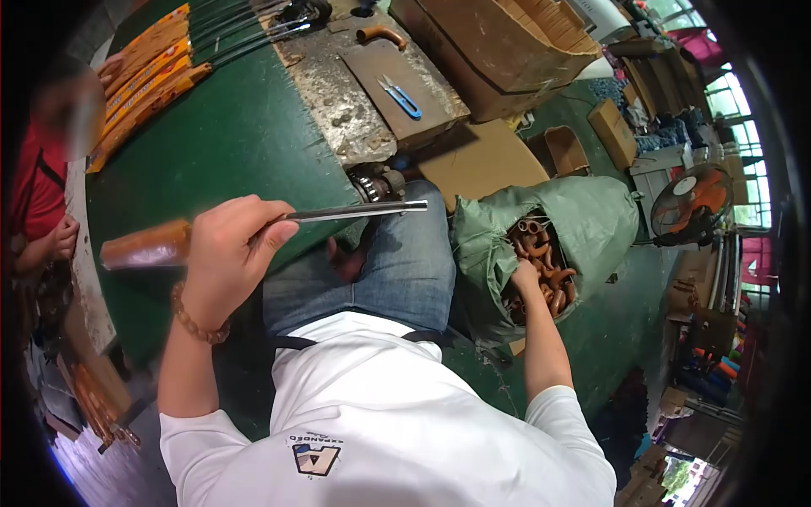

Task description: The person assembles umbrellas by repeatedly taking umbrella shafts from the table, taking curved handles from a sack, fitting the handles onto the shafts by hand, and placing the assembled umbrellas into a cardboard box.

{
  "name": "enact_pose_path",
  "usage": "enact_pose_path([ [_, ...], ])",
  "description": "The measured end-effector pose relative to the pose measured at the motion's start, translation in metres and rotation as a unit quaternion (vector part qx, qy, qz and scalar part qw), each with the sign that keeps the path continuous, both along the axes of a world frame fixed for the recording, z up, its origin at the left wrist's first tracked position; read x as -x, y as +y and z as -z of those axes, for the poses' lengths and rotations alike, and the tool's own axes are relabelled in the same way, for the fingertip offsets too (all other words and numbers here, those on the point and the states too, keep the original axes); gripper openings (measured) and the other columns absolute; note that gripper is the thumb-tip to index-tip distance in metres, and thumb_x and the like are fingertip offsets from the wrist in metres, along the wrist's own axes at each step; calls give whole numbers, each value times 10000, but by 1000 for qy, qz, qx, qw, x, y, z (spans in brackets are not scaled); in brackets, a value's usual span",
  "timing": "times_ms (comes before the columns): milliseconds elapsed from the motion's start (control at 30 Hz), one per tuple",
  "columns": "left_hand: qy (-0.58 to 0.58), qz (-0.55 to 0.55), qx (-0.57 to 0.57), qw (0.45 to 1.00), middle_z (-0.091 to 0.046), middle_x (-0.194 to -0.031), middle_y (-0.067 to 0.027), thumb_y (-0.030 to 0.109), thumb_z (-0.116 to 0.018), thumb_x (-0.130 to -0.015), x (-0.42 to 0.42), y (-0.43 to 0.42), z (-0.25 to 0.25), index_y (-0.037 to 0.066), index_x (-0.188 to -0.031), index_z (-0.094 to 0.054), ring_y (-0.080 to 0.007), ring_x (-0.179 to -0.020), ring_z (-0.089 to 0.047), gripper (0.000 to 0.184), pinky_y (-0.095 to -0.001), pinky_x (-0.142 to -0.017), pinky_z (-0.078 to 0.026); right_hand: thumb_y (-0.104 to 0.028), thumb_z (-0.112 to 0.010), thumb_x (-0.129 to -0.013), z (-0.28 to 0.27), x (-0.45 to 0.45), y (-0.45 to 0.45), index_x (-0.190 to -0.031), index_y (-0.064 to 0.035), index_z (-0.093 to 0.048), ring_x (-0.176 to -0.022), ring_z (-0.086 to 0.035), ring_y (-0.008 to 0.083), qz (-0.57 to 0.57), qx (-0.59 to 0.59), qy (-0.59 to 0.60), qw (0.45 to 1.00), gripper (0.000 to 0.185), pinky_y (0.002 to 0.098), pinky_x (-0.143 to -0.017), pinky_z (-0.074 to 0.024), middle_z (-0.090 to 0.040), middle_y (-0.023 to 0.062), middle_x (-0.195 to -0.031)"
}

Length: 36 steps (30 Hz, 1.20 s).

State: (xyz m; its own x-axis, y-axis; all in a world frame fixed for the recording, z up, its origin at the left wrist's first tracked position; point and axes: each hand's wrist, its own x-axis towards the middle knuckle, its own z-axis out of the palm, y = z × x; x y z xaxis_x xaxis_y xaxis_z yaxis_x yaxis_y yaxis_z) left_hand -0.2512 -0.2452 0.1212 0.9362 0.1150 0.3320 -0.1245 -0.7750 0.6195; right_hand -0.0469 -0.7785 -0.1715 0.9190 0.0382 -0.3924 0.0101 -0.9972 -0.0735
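My left hand [241, 245] is closed round a folded umbrella with orange-brown cloth [148, 246]; its bare metal shaft [363, 210] points right across my lap. My right hand [525, 276] reaches into the opening of a green sack [591, 221] at my right side. Brown curved handles [553, 279] fill the sack's opening, and my right fingers are partly hidden among them. Whether they grip a handle cannot be made out.
Blue snips [400, 97] lie on a worn board, near a loose curved handle [382, 35]. Orange wrapped umbrellas [152, 76] lie at the upper left, beside a person in red [38, 182]. A cardboard box [494, 59] and a fan [691, 203] stand beyond.
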Motion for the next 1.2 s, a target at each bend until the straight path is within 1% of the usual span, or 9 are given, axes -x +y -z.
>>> enact_pose_path([
  [133,15,22,-6,1000,-552,-684,-37,93,-693,-877,3,0,2,2,-909,-688,-179,-564,-428,97,-294,-555,-367,-142,-593,-874,-53,-7,20,-862,22,-639,-805,-676,363,183,-93,287,936,171,503,-696,-528,-689,223,-848],
  [167,17,19,-6,1000,-552,-684,-37,93,-693,-877,5,1,2,2,-909,-688,-179,-564,-428,97,-294,-555,-367,-99,-604,-859,-55,-7,9,-863,9,-620,-778,-666,325,264,-238,301,885,108,479,-662,-530,-675,202,-827],
  [200,9,15,-16,1000,-553,-681,-33,99,-705,-869,7,2,3,10,-914,-692,-180,-559,-435,100,-297,-548,-371,-55,-615,-845,-59,-7,-4,-864,-5,-600,-750,-657,287,339,-375,306,807,56,454,-628,-533,-661,180,-806],
  [367,-11,21,-47,999,-550,-671,-20,118,-740,-844,0,-2,8,35,-933,-702,-183,-541,-455,127,-308,-525,-384,-29,-671,-828,-148,20,54,-972,-15,-626,-577,-482,132,319,-604,118,720,151,285,-531,-466,-592,56,-725],
  [400,-7,22,-52,998,-546,-669,-20,120,-742,-844,0,-4,9,36,-935,-702,-183,-539,-452,131,-308,-522,-383,-29,-671,-828,-170,28,78,-972,-15,-626,-577,-482,132,328,-602,113,719,151,285,-531,-466,-592,56,-725],
  [467,-2,27,-65,998,-538,-665,-19,126,-745,-843,-2,-10,11,38,-940,-702,-181,-534,-446,138,-307,-516,-380,-20,-690,-832,-204,40,120,-1005,-30,-632,-589,-452,91,142,-498,74,852,182,225,-563,-388,-571,7,-739],
  [533,-3,46,-62,997,-537,-666,-22,120,-741,-848,-3,-18,6,30,-944,-701,-179,-529,-432,138,-306,-513,-372,-37,-728,-818,-216,56,157,-969,-21,-638,-614,-434,76,55,-587,62,806,176,202,-594,-338,-563,-15,-738],
  [800,25,56,-141,988,-482,-648,-21,123,-729,-868,11,-43,-39,19,-965,-703,-170,-509,-378,145,-313,-492,-339,25,-798,-696,-246,80,231,-711,-37,-593,-639,-539,139,-197,-618,-83,757,215,286,-777,-516,-617,9,-682],
  [1200,46,72,-242,967,-421,-644,-17,147,-734,-864,11,-63,-63,51,-963,-689,-180,-504,-380,144,-329,-477,-332,23,-808,-653,-257,87,235,-665,-56,-577,-608,-567,191,-257,-578,-128,764,244,313,-736,-537,-583,14,-607],
])
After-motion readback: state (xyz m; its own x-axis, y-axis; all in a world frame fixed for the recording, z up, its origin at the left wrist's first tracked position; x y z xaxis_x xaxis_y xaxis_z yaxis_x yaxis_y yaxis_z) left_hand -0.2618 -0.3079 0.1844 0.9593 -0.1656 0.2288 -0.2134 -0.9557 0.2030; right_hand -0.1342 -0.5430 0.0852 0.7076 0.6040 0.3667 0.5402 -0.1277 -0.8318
